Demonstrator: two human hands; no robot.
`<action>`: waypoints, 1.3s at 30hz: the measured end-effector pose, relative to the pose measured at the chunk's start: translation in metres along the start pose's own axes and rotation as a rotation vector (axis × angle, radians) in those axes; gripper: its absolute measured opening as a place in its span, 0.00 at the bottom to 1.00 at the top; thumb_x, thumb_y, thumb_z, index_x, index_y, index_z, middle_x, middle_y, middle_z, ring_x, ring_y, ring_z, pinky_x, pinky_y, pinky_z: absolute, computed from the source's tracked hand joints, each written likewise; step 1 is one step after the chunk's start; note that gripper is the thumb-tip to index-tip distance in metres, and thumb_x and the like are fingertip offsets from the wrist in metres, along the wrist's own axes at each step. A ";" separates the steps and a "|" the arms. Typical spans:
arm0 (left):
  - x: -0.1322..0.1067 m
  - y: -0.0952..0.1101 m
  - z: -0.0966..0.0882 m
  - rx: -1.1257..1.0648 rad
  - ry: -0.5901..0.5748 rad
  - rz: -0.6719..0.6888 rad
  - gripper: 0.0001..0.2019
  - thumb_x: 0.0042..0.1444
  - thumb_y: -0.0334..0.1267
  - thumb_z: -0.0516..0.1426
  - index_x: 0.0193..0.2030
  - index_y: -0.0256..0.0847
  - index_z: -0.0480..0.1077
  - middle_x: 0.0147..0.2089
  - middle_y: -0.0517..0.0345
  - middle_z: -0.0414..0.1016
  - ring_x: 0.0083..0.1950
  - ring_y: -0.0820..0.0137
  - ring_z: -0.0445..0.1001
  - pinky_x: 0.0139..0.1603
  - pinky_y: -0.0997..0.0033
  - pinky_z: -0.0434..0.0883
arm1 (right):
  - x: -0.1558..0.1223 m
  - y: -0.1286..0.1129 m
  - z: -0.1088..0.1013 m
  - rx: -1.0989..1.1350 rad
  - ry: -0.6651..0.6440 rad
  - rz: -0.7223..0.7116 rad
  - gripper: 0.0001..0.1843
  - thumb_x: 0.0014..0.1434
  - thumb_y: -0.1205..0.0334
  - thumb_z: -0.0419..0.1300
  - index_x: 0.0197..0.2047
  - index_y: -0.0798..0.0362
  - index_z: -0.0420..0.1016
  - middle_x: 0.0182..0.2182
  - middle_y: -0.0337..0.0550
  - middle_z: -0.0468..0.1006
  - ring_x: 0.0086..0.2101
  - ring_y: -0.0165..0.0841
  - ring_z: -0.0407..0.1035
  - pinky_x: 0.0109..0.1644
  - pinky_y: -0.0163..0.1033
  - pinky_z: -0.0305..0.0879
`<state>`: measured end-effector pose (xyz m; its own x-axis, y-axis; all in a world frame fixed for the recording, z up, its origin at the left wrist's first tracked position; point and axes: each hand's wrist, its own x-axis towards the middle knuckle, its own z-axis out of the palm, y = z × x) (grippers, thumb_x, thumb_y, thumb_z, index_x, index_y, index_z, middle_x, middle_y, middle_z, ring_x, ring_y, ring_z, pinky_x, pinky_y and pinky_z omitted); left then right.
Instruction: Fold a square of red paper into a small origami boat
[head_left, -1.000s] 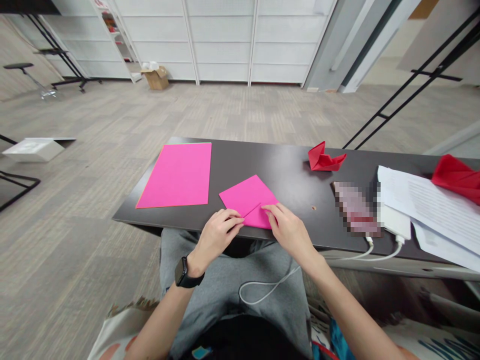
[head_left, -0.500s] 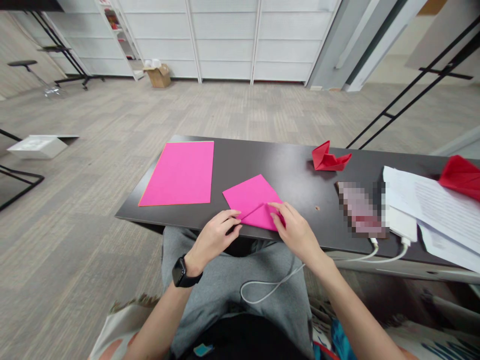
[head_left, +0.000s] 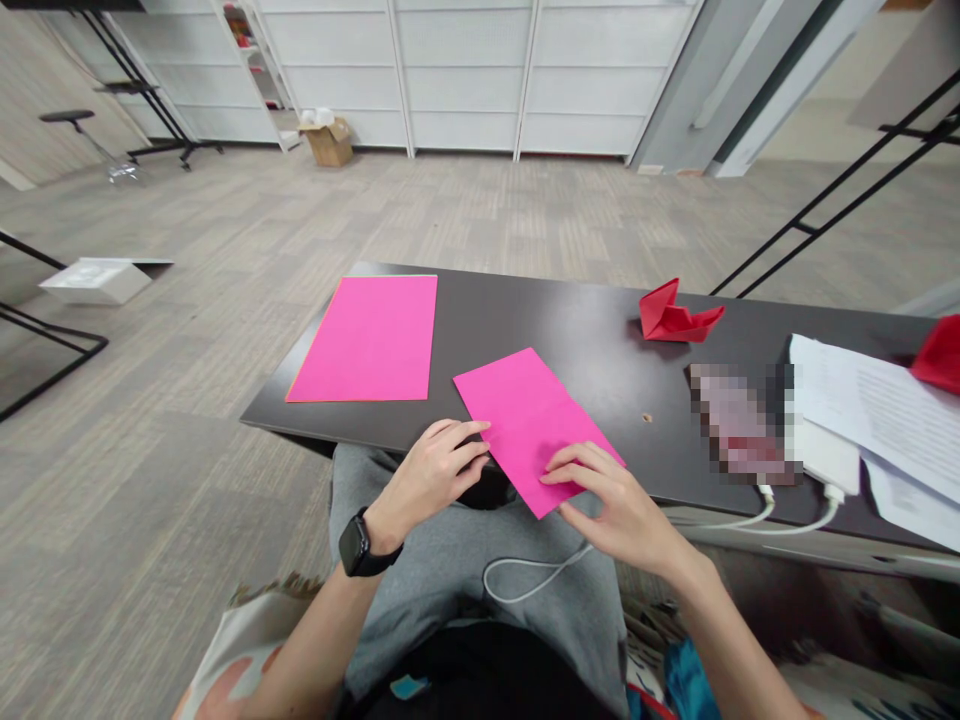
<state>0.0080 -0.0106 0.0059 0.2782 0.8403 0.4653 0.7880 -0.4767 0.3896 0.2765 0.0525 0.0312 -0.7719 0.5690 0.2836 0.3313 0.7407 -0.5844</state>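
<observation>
- Two pink sheets lie on the dark desk; the full pink sheet sits flat, left of the one you are working.
- The folded pink paper lies at the near desk edge, its near corner overhanging toward your lap.
- Your right hand presses its fingers flat on that near corner, grip loose, clasping nothing.
- Your left hand pins the paper's left edge, fingers spread.
- You look mid-fold; next likely calls for aligning edges before creasing.

A dark table carries two pink sheets, a red folded paper, printed pages.
</observation>
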 end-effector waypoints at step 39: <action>-0.007 -0.008 -0.003 0.102 -0.061 0.117 0.18 0.63 0.32 0.56 0.60 0.38 0.69 0.62 0.46 0.74 0.65 0.60 0.72 0.63 0.56 0.72 | 0.024 0.002 0.023 -0.494 0.239 0.317 0.13 0.66 0.69 0.50 0.46 0.52 0.75 0.39 0.50 0.73 0.40 0.41 0.69 0.42 0.45 0.68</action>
<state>-0.0016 -0.0129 0.0018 0.4017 0.7960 0.4528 0.7989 -0.5463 0.2517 0.2456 0.0595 0.0195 -0.4711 0.8098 0.3495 0.7796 0.5677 -0.2644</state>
